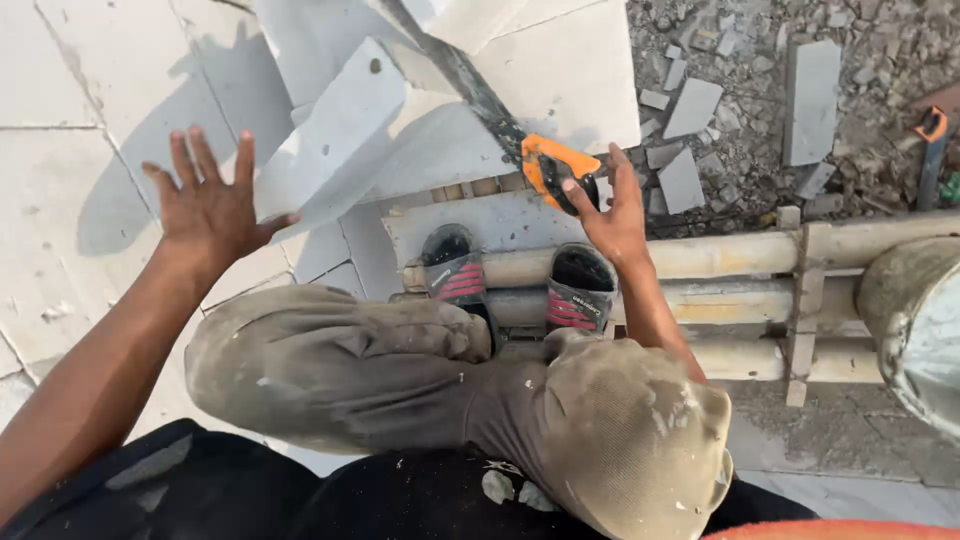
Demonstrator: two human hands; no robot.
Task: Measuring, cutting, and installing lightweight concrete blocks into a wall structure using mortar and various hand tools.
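The right hand [612, 222] is closed around the orange handle of a saw [548, 165], the fingers [575, 190] wrapped through the grip. The dark saw blade runs up and to the left from the handle and is set in a cut in a white block [560, 70]. A cut piece [335, 135] of the block is tilted just left of the blade. The left hand [210, 205] is held open, fingers spread, gripping nothing; its thumb lies at the lower edge of the cut piece, though contact cannot be confirmed. The block is supported on a frame of poles [720, 255], on which both sandalled feet [515, 285] are also placed. The knees, in dusty trousers, are bent below the feet. Rubble [760, 110] is scattered on the ground right of the block. A second saw [932, 140] with an orange handle lies near the right edge.
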